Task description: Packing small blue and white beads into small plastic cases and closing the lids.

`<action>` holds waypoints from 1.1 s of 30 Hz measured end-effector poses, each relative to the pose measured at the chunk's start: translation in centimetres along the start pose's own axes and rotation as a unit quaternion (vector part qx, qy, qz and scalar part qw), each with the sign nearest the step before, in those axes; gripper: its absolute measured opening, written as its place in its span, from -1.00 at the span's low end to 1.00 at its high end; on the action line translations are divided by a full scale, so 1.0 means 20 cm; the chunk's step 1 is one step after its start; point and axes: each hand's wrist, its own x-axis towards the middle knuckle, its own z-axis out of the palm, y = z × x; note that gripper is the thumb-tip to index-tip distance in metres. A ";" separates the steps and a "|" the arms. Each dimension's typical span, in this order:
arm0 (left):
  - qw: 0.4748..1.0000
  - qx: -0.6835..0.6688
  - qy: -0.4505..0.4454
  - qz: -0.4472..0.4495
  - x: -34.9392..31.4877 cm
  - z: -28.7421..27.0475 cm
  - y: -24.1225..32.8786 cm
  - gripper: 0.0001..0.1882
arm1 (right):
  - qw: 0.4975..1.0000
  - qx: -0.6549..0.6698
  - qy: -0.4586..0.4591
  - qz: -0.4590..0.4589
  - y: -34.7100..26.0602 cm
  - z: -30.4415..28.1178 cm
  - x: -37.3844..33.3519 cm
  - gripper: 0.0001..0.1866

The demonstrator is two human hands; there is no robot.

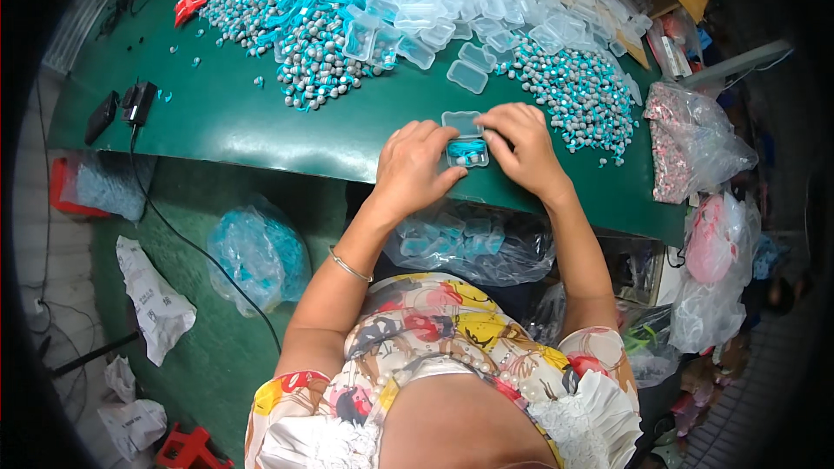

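Note:
A small clear plastic box (468,161) lies with its lid (461,122) hinged up near the front edge of the green table. Inside it are teal cords and small grey rounded pieces (467,148). My left hand (412,165) grips the box from its left side, thumb bent toward the front edge. On the other side, my right hand (525,149) has its fingers curled at the right edge of the lid, with the thumb beside the box. The fingertips partly cover the lid's corner. Just behind lies another open clear box (468,75) with nothing in it.
Heaps of grey and teal pieces lie at left (313,61) and right (573,95). Many clear boxes (452,0) are piled at the back. A black device with a cable (138,102) sits at left. Filled plastic bags (258,252) stand below the table (208,117).

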 end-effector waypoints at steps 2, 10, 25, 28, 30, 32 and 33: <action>1.000 0.001 0.002 0.001 0.00 0.00 0.00 -0.52 | 0.999 -0.003 -0.001 0.037 0.04 0.04 0.02 -0.79; 0.997 -0.052 -0.001 -0.049 0.00 -0.01 0.03 -0.37 | 0.990 0.108 -0.028 0.086 0.03 0.03 0.03 -0.70; 0.999 0.023 0.009 0.047 -0.01 0.02 0.00 -0.80 | 0.991 0.136 0.013 -0.007 -0.03 0.09 -0.13 -0.69; 0.998 -0.011 0.007 0.064 -0.02 0.01 -0.03 -0.79 | 0.980 0.194 -0.017 0.051 -0.07 0.09 -0.14 -0.75; 0.997 -0.044 0.008 0.068 -0.02 0.01 -0.04 -0.81 | 0.976 0.211 -0.007 0.056 -0.09 0.10 -0.13 -0.79; 0.995 -0.062 0.017 0.073 -0.03 0.01 -0.04 -0.80 | 0.971 0.225 -0.032 0.071 -0.09 0.07 -0.13 -0.79; 0.994 -0.079 0.025 0.076 -0.03 0.01 -0.04 -0.80 | 0.965 0.239 -0.056 0.088 -0.09 0.05 -0.13 -0.78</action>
